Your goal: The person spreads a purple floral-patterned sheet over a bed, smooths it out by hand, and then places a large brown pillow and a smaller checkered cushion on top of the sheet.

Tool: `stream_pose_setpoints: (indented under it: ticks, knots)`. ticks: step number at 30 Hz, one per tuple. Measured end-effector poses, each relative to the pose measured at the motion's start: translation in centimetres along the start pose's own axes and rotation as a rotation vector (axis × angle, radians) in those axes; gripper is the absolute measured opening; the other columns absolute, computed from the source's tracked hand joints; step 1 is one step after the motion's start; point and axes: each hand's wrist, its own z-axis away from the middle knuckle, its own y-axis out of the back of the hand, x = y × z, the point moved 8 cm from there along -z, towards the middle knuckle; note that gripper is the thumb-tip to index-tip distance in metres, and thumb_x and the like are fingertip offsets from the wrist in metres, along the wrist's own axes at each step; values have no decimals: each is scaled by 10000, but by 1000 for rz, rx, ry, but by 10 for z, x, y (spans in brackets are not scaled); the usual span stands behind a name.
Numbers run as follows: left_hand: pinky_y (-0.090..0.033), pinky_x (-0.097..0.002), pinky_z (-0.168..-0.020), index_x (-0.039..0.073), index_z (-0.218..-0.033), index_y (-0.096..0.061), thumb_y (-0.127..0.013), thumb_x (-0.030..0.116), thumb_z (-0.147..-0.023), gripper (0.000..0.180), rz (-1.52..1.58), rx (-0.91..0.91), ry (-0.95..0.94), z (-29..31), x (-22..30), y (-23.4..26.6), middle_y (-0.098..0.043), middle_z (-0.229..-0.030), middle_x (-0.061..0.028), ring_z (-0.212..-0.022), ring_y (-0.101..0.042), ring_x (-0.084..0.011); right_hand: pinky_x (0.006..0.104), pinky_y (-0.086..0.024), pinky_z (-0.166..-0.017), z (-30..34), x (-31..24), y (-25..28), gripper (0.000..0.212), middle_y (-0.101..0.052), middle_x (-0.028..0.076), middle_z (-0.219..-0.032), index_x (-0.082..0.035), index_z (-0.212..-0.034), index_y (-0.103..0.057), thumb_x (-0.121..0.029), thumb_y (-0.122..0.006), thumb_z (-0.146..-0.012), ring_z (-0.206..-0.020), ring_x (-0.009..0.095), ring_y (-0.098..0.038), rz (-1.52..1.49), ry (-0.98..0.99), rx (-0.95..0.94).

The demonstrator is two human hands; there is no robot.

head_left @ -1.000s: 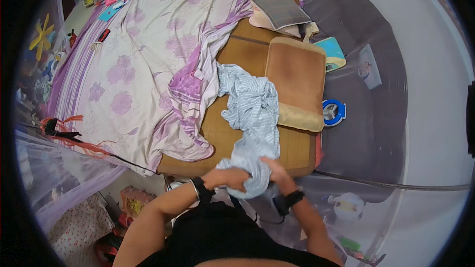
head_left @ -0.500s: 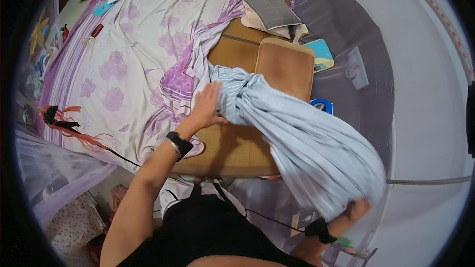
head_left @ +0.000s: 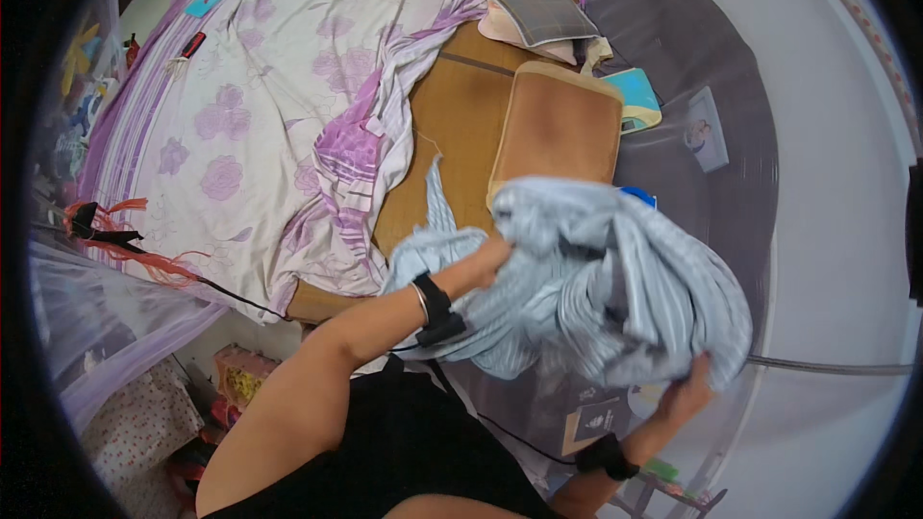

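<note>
A bunched, light blue-grey striped sheet [head_left: 615,279] hangs between my two hands over the bed's front edge, partly blurred by motion. My left hand [head_left: 490,259] is closed on its left part, the fingers mostly hidden by folds. At the lower right of the bundle, my right hand [head_left: 687,389] grips the sheet's edge. One narrow tail of the fabric trails on the tan mat [head_left: 452,115] to the left. Just behind the bundle is a brown padded cushion [head_left: 558,125], partly covered by it.
A white sheet with purple flowers [head_left: 260,106] covers the bed's left side. Pillows [head_left: 538,5] and a light-blue box-like object [head_left: 635,96] lie at the far right, by a grey wall covering [head_left: 711,48]. A stick with orange tassels [head_left: 125,240] lies at left; netting hangs nearby.
My left hand has moved right and nearer, pulling the gathered end of the striped sheet off the mat toward my right hand. The long stretched sheet is now a loose bundle.
</note>
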Motion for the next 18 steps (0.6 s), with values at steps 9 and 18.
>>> stream_pose_setpoints:
  ticks: [9, 18]
  knots:
    - [-381, -366, -874, -109, -1103, -411, -567, 452, -771, 671, -1198, -14, -521, 91, 35, -54, -477, -1098, -249, -1036, -475, -299, 289, -413, -738, 152, 191, -211, 362, -522, 60, -951, 31, -1019, -483, -228, -587, -789, -836, 137, -478, 128, -533, -1107]
    - [-373, -288, -884, 18, -1228, -398, -499, 377, -855, 527, -1084, -378, -71, 173, 15, 41, -493, -1168, -124, -1048, -473, -202, 318, -408, -870, 183, 239, -246, 321, -452, 101, -1139, -12, -1161, -433, -63, -465, -845, -1016, 186, -460, -379, -956, -907]
